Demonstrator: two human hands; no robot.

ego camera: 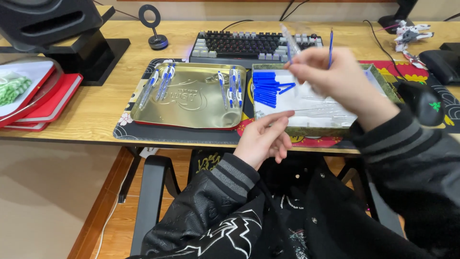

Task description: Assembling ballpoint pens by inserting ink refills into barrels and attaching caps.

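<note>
My right hand (335, 76) is raised over the green-rimmed box (306, 129), pinching a clear pen barrel (289, 41) and a thin blue refill (330, 47) that both stick upward. My left hand (263, 139) hovers near the table's front edge, fingers loosely curled and apart, holding nothing I can make out. Inside the box lie a pile of blue pen caps (266, 88) and clear pen barrels (321, 112) on white paper. To the left, a gold metal tray (187, 115) carries several assembled blue-and-white pens (231, 86).
A keyboard (249, 45) sits behind the trays. A black speaker stand (91, 52) and red books (43, 103) are at the left. A black mouse (426, 103) and a small toy figure (409, 33) lie at the right. A chair armrest (153, 192) is below.
</note>
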